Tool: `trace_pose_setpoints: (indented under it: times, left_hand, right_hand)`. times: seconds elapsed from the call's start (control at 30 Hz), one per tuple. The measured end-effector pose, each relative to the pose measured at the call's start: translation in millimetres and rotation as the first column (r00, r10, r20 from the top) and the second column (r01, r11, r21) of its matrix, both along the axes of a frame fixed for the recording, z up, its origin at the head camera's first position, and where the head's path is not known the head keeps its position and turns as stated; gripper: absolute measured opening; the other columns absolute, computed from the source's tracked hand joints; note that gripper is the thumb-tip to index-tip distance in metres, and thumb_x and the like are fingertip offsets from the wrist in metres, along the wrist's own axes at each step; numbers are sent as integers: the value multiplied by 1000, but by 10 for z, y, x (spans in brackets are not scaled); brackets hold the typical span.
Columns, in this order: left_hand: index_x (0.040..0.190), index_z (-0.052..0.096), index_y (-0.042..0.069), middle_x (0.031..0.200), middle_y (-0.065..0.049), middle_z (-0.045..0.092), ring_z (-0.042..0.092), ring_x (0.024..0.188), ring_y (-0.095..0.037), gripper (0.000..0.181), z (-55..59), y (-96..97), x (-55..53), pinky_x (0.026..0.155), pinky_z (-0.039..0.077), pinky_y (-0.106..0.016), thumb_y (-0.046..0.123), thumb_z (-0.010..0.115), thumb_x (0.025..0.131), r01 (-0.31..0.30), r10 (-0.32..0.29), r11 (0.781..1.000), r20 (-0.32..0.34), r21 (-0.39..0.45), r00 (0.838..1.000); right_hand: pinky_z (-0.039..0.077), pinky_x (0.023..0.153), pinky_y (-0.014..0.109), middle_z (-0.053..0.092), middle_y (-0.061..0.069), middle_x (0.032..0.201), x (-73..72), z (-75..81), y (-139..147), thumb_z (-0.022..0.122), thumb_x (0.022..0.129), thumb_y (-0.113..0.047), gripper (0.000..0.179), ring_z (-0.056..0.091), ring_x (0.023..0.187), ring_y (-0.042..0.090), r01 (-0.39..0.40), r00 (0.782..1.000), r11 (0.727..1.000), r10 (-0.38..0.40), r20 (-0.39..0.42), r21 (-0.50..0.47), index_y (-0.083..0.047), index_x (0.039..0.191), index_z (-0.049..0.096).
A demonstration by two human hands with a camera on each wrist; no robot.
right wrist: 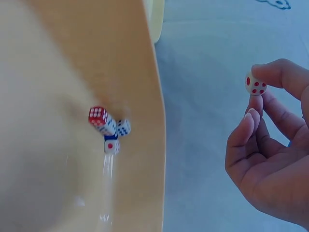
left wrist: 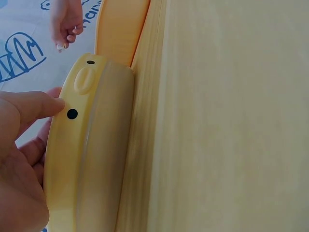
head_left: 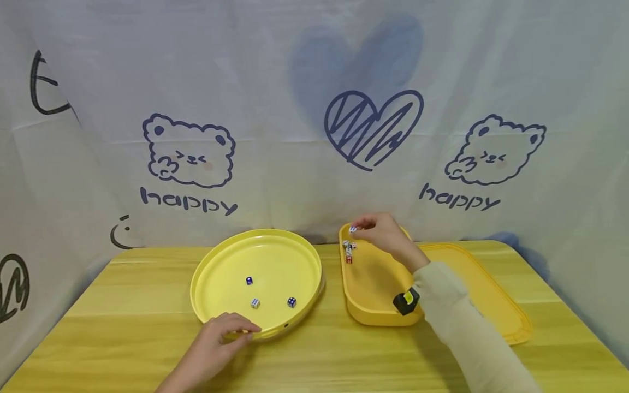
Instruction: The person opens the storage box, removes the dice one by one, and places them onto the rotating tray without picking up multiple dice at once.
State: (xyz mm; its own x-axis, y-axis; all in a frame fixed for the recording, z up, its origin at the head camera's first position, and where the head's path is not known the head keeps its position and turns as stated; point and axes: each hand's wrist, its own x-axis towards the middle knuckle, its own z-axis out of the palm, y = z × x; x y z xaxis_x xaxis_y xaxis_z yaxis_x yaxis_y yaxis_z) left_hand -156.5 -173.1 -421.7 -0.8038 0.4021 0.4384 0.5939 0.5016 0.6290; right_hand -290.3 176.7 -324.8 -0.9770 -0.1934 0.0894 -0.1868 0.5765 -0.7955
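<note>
my right hand (head_left: 385, 234) pinching a white dotted die (right wrist: 256, 85), oblong orange-yellow box (head_left: 375, 317) at right, left hand (head_left: 216, 339) gripping round yellow tray (head_left: 280, 267) by near rim

Free gap btwn tray (head_left: 272, 273) & bin (head_left: 373, 278); dice stack (right wrist: 105, 126) blocks bin's far-L end.

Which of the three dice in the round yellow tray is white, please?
The white die nearest the left hand; the back die and the rightmost die are dark blue.
</note>
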Motion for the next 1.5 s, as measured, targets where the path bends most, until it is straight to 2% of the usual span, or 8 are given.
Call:
trace_pose_setpoints:
  times: [0.17, 0.4, 0.53, 0.67, 1.03, 1.37, 1.5]
  left_hand:
    - [97, 75, 15, 94, 7, 70, 62, 87, -15, 17, -12, -21, 5, 74, 51, -29, 3, 71, 85, 12, -12, 1000, -21, 5, 1000]
    - [97, 74, 14, 94, 7, 70, 61, 87, -11, 17, -4, -23, 15, 75, 51, -29, 3, 71, 85, 6, -6, 1000, -5, 6, 1000]
    - [97, 74, 15, 95, 7, 70, 60, 89, -9, 15, 11, -24, 21, 76, 51, -29, 5, 71, 86, -3, 3, 1000, 13, -2, 1000]
    - [98, 74, 16, 96, 8, 70, 60, 90, -9, 15, 18, -21, 29, 77, 50, -29, 7, 71, 86, -13, 13, 1000, 30, -9, 999]
    - [97, 74, 15, 95, 7, 70, 62, 88, -12, 15, 3, -19, 38, 76, 50, -29, 5, 71, 86, 2, -2, 1000, -3, -1, 1000]
    - [97, 74, 15, 95, 8, 70, 61, 89, -10, 15, 21, -18, 40, 77, 51, -30, 6, 71, 86, -7, 7, 1000, 18, -11, 1000]
    - [97, 74, 15, 95, 8, 70, 61, 90, -10, 14, 27, -25, 39, 78, 50, -30, 7, 71, 87, -10, 10, 1000, 37, -16, 999]
  right_hand:
    - [46, 72, 30, 62, 8, 94, 106, -13, -68, 70, 88, -15, 21, 51, 87, 23, 9, 1000, 1000, -9, -21, 18, -2, 106, 71]
    - [46, 70, 30, 65, 3, 88, 271, -62, -145, 72, 86, -14, 17, 54, 84, 22, -29, 994, 998, 36, -107, 59, -5, 100, 73]
    - [47, 67, 31, 66, 2, 83, 374, -86, -215, 72, 85, -11, 15, 56, 81, 21, -65, 985, 997, 70, -159, 34, -3, 98, 73]
    - [46, 67, 31, 65, 1, 84, 468, -140, -293, 72, 84, -11, 14, 54, 80, 20, -79, 980, 997, 79, -182, 9, -4, 97, 73]
    - [45, 71, 32, 63, -2, 86, 613, -253, -470, 73, 84, -10, 13, 53, 80, 19, -88, 980, 995, 79, -183, -40, -6, 97, 74]
    - [46, 68, 29, 67, -2, 91, 742, -339, -640, 73, 84, -13, 17, 55, 80, 15, -175, 970, 984, 167, -177, -30, -5, 99, 74]
    - [46, 68, 28, 67, -2, 92, 787, -398, -732, 74, 85, -12, 17, 55, 81, 15, -205, 970, 977, 195, -146, -59, -3, 100, 74]
